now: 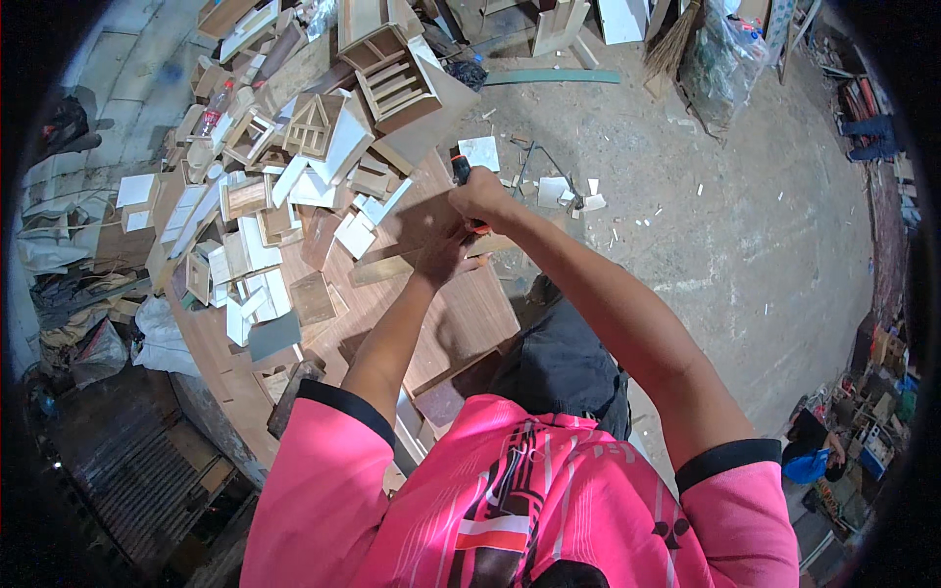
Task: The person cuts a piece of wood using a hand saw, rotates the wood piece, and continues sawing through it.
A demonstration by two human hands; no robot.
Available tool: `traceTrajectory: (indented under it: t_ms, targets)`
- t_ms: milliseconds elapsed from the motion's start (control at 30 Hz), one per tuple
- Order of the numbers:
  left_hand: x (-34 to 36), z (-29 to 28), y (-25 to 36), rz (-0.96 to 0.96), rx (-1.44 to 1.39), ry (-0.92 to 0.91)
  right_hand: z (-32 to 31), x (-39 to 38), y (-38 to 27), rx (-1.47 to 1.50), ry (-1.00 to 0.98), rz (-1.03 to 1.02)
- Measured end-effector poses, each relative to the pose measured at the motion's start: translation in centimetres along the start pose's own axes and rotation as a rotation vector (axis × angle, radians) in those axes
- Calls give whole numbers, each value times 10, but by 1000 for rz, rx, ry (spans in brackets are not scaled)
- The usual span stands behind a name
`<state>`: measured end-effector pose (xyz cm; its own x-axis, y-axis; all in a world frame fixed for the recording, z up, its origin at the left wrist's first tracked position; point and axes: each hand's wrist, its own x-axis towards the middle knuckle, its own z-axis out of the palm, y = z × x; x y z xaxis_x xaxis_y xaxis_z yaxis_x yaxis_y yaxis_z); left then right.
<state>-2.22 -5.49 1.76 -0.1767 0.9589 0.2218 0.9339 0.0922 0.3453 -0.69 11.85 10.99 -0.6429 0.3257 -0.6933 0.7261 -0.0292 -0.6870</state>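
Note:
My right hand is closed around a tool with a dark and orange handle, held over the edge of a brown wooden board on the worktable. My left hand presses down on a narrow wooden strip lying across that board, just below and left of the right hand. The tool's working end is hidden behind my right hand.
Several small wooden box frames and white and brown board offcuts pile up on the table's left and far side. A shelf-like wooden unit stands at the back. Concrete floor with scraps lies to the right; a broom leans far off.

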Motion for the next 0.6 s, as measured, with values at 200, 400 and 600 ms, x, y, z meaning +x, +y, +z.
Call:
traceTrajectory:
  t_ms: [200,400,600]
  targets:
    - [0,-1,-2,-75,-87,-115,0,-32,9,113,27,-139]
    - [-10,12,-10,-153,-250,-118,-35,-107,-45,202,-66,-163]
    - [1,-1,1,-191,-216,-173,-54,-135,-61,243,-56,-118]
